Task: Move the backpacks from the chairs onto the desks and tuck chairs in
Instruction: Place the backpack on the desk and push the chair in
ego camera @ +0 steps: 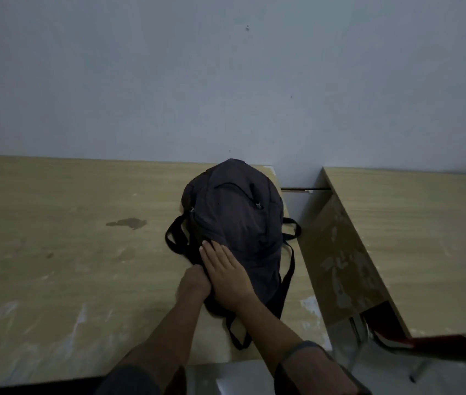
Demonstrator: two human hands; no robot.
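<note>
One backpack [233, 223] is already laid on the left desk [69, 238], pressed flat by the right hand [224, 273] w/ straight fingers, its edge gripped by the left hand [194, 282]; chair tucking is judged still left.

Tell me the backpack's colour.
Dark grey backpack with black straps, in the head view.

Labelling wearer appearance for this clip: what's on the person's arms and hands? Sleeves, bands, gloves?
Both hands are bare, no gloves: left hand, right hand. Forearms are uncovered. The right wrist wears a thin dark band. Dark sleeve edges show near the bottom of the frame on both arms. The light is too dim to tell rings or the exact sleeve colour.
</note>
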